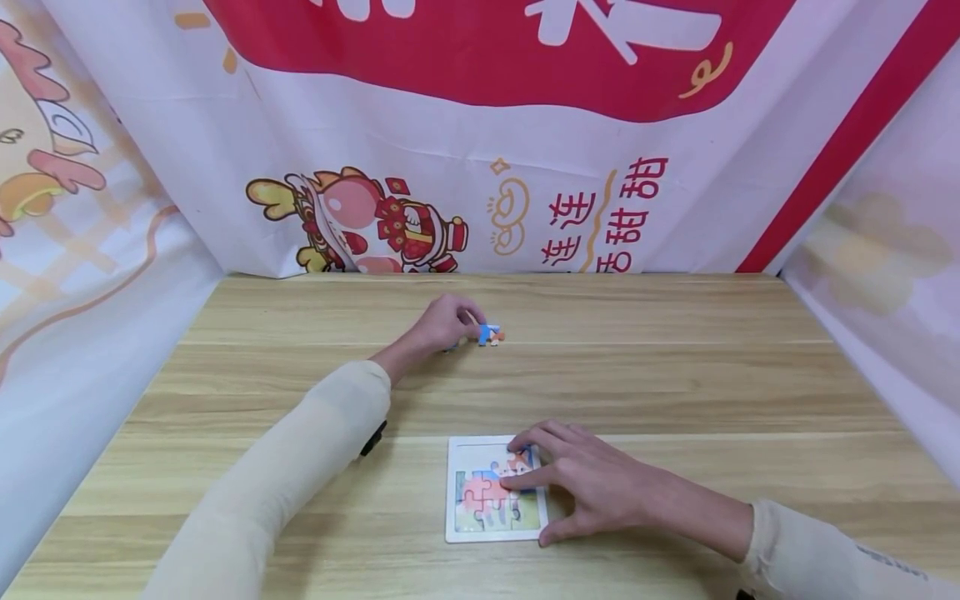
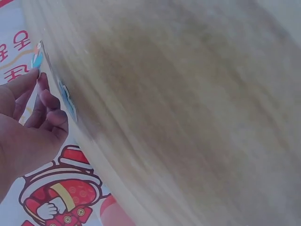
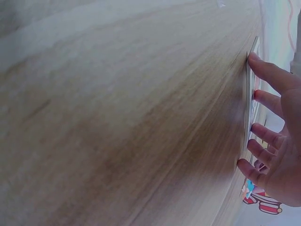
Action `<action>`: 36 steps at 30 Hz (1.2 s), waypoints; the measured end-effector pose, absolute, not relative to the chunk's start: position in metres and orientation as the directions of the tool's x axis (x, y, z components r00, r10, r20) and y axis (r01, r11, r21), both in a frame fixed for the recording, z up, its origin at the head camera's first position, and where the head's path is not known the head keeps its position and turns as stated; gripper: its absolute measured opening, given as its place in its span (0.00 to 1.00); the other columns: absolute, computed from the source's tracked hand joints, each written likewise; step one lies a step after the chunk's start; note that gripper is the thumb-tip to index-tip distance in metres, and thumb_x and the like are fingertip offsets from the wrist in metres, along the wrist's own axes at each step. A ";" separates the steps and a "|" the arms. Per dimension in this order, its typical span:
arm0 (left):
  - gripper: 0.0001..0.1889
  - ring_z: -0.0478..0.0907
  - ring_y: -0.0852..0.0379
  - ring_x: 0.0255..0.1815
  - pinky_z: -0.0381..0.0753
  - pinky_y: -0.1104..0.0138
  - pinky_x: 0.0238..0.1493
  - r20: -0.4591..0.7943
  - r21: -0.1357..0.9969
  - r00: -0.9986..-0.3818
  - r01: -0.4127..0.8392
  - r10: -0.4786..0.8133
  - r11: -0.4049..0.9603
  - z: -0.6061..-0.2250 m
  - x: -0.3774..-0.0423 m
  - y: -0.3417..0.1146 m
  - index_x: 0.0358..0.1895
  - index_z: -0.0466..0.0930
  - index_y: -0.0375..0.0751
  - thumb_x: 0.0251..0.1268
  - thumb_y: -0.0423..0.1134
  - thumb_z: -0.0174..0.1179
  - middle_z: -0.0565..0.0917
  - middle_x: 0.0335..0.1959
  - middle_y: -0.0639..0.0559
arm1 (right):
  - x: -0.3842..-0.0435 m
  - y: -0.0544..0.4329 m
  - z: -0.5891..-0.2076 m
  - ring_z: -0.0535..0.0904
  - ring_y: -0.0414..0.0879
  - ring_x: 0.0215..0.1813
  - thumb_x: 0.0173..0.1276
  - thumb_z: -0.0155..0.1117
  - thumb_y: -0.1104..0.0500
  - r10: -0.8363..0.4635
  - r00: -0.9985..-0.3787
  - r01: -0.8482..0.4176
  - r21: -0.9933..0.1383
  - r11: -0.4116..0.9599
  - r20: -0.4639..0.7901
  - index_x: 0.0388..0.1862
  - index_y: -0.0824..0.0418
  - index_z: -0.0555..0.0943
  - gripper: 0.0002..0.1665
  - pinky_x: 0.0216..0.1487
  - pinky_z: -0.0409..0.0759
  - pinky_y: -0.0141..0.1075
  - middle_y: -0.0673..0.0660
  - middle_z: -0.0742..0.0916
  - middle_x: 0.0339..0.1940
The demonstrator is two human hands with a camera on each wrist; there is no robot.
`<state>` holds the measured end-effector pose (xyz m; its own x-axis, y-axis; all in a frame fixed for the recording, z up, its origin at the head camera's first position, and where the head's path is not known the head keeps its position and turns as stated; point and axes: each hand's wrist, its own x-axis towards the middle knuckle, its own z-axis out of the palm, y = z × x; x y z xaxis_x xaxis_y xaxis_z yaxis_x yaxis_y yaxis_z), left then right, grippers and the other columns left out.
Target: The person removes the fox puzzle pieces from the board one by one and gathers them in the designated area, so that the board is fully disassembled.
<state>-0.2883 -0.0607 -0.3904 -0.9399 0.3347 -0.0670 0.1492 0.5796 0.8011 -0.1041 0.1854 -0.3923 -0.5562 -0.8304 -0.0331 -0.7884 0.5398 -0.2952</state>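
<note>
Over the far part of the table, my left hand (image 1: 447,323) pinches a blue-and-orange jigsaw puzzle piece (image 1: 489,335) between thumb and finger. In the left wrist view the puzzle piece (image 2: 37,57) sticks out past the fingertips, and a second blue piece (image 2: 68,100) lies on the table below the curled fingers. Nearer the front, a partly filled jigsaw puzzle in a white frame (image 1: 452,500) lies flat. My right hand (image 1: 596,479) spreads over its right side, fingertips on the pieces and thumb at the lower right corner. That hand covers part of the picture.
The wood-grain table (image 1: 675,375) runs back to a white-and-red printed cloth (image 1: 450,125). More printed cloth hangs along the left side (image 1: 90,275) and the right side (image 1: 885,275).
</note>
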 end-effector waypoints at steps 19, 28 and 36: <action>0.04 0.80 0.51 0.43 0.78 0.58 0.49 -0.103 0.574 -0.932 0.230 0.348 0.786 -0.383 -0.294 -0.056 0.40 0.91 0.40 0.64 0.31 0.71 0.87 0.42 0.47 | -0.104 0.184 -0.391 0.67 0.48 0.70 0.60 0.74 0.30 -0.825 -0.562 -0.779 -0.299 0.551 -0.057 0.71 0.40 0.79 0.41 0.71 0.70 0.55 0.51 0.74 0.73; 0.04 0.81 0.51 0.43 0.80 0.57 0.51 -0.111 0.533 -0.925 0.254 0.364 0.807 -0.383 -0.293 -0.054 0.42 0.91 0.41 0.67 0.32 0.70 0.87 0.42 0.47 | -0.104 0.185 -0.392 0.67 0.47 0.70 0.60 0.74 0.30 -0.829 -0.557 -0.784 -0.301 0.543 -0.045 0.70 0.40 0.79 0.41 0.70 0.71 0.54 0.51 0.74 0.73; 0.03 0.81 0.50 0.48 0.79 0.55 0.56 -0.079 0.504 -0.922 0.291 0.379 0.813 -0.386 -0.292 -0.054 0.40 0.92 0.41 0.67 0.33 0.70 0.89 0.45 0.47 | -0.104 0.185 -0.392 0.67 0.47 0.70 0.60 0.75 0.31 -0.828 -0.558 -0.782 -0.303 0.545 -0.051 0.71 0.40 0.79 0.41 0.71 0.71 0.53 0.50 0.74 0.73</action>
<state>-0.2918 -0.0537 -0.3862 -0.9220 0.3790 -0.0786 0.2913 0.8130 0.5041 -0.1039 0.1848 -0.3921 -0.5579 -0.8283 -0.0506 -0.7818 0.5451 -0.3026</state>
